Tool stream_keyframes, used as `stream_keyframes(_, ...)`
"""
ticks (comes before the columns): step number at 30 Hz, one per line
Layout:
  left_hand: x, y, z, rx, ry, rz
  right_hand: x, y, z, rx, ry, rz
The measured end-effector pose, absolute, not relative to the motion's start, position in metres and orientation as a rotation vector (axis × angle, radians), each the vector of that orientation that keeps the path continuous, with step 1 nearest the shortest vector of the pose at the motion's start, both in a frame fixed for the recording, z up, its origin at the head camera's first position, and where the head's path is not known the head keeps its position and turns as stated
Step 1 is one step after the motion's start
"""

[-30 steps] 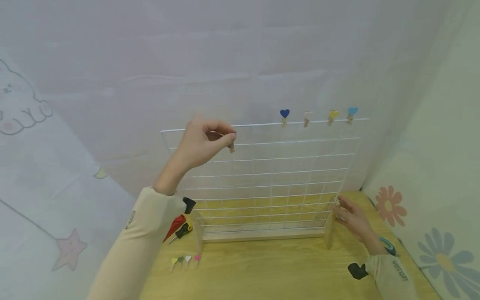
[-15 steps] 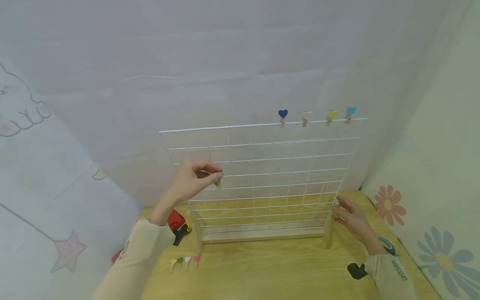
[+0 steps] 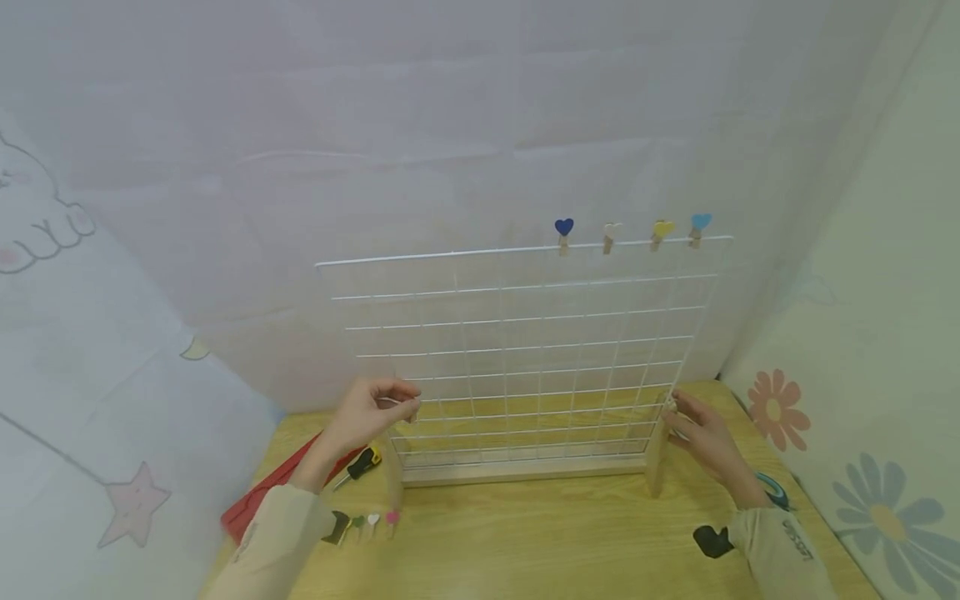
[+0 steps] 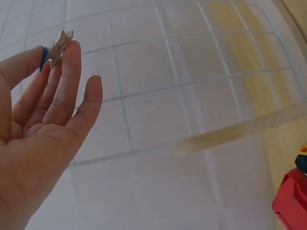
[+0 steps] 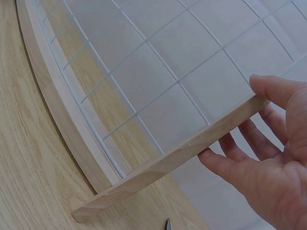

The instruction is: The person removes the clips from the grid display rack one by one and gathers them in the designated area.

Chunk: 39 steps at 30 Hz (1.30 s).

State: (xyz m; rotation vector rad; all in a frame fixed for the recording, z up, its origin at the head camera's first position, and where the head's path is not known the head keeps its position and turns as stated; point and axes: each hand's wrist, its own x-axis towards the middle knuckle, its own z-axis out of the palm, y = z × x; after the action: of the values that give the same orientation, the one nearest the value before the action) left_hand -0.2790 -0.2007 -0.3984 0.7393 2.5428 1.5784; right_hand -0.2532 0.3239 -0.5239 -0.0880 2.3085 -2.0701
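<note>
My left hand [image 3: 367, 417] is in front of the lower left of a white wire grid [image 3: 480, 251]. Thumb and fingertips pinch a small wooden clothespin [image 4: 58, 48] with a blue piece on its side, plain in the left wrist view. My right hand [image 3: 705, 437] holds the grid's right wooden upright [image 5: 168, 160], thumb on one side and fingers on the other. Along the grid's top wire stand clothespins with heart tops: dark blue heart [image 3: 564, 227], whitish heart [image 3: 611, 228], yellow heart [image 3: 663, 228] and light blue heart [image 3: 701, 221].
On the table [image 3: 525, 542], front left, lie heart clothespins: green heart [image 3: 358, 521], white heart [image 3: 373, 519] and pink heart [image 3: 392, 517]. A black-and-yellow screwdriver [image 3: 365, 461] and a red case [image 3: 258, 500] are by the left forearm. A teal-handled item [image 3: 776, 492] lies behind the right wrist.
My left hand has come down and to the left from the top wire, the clothespin still pinched. The left sleeve now covers the yellow heart on the table. My right hand stays put.
</note>
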Motion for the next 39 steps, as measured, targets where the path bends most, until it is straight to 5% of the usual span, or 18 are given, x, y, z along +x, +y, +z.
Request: stream_keyframes(39,-0.236,-0.345,-0.588,-0.252,2.728,1.284,-0.252,0.321,-0.521,-0.075,2.293,-2.09)
